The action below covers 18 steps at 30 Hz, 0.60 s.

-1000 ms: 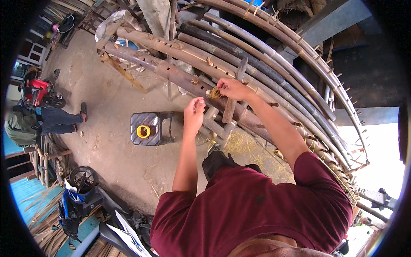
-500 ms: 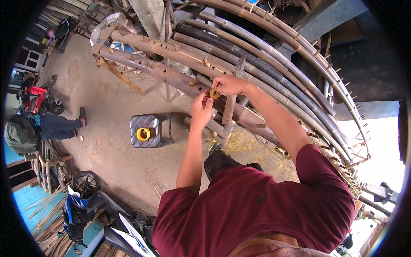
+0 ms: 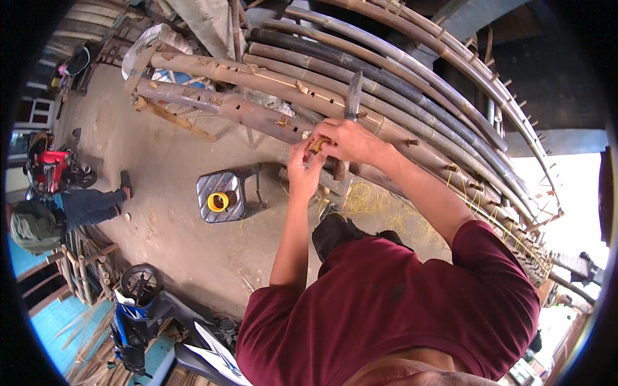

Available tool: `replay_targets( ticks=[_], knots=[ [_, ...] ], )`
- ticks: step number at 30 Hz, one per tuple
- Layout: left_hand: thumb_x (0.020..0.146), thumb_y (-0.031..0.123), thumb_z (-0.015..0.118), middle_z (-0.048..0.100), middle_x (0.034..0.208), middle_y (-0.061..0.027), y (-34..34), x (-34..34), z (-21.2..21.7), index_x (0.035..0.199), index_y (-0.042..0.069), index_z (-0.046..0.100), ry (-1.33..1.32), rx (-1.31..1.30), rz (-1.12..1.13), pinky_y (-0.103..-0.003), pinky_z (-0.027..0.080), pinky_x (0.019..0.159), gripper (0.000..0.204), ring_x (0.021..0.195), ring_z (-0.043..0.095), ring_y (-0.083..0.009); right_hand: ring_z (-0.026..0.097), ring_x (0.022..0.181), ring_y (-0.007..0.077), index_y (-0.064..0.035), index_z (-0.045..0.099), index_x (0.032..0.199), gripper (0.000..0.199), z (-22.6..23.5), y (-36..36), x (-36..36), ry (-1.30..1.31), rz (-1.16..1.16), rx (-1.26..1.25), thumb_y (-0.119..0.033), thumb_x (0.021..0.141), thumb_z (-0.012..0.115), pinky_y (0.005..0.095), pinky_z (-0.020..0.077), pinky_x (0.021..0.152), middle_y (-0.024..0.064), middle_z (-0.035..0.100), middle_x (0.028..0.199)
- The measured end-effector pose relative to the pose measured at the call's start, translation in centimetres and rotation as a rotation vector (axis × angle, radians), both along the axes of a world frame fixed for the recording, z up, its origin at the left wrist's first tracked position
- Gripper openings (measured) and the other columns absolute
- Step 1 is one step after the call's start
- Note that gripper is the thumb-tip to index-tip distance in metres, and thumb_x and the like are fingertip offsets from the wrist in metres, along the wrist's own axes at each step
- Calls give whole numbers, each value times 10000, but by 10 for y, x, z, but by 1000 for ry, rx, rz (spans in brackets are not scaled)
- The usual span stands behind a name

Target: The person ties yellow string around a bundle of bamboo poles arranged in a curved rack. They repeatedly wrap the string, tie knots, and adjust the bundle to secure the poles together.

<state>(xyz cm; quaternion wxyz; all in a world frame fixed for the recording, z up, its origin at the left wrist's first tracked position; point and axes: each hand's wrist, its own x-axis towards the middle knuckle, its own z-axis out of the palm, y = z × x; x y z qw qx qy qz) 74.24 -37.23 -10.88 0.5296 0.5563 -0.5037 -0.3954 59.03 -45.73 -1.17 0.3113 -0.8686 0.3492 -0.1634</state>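
Both hands meet over the front bamboo pole point(image 3: 251, 117), a thick brown one with small holes cut along it. Between them is a small coil of yellowish strip point(image 3: 318, 145), partly hidden by fingers. My left hand point(image 3: 302, 166) pinches it from the near side, fingertips up. From the right, my right hand point(image 3: 353, 139) grips it with curled fingers, palm down. A flat upright wooden piece point(image 3: 353, 96) stands just beyond my right hand, against the poles. Tangled yellow cord point(image 3: 370, 209) lies on the ground below my right forearm.
A dark plastic stool point(image 3: 230, 193) holding a round yellow container point(image 3: 217, 202) stands left of my arm. More bamboo poles point(image 3: 386, 96) curve behind the front one. Motorbikes, one red point(image 3: 56, 166) and one blue-white point(image 3: 151, 309), and another person point(image 3: 71, 212) are at the left.
My right hand has turned over and closed further around the yellowish coil, covering more of it. My left hand stays close against it. The whole view has shifted slightly.
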Motion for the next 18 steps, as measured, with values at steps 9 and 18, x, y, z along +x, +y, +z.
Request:
replay_targets(
  ticks=[9, 18],
  knots=[
    [873, 40, 672, 603, 969, -78, 26, -30, 28, 1009, 3, 608, 143, -29, -91, -300, 465, 720, 155, 802, 551, -163, 670, 726, 332, -27, 612, 966, 212, 11, 52, -47, -221, -224, 289, -135, 790, 660, 423, 522, 672, 164, 669, 816],
    [925, -10, 549, 581, 858, -17, 24, -137, 53, 1000, 60, 499, 572, 244, -400, -215, 412, 607, 114, 694, 502, -61, 651, 662, 246, 2, 629, 982, 208, 4, 138, -132, -361, -827, 187, -119, 815, 657, 379, 513, 623, 149, 656, 754]
  ],
)
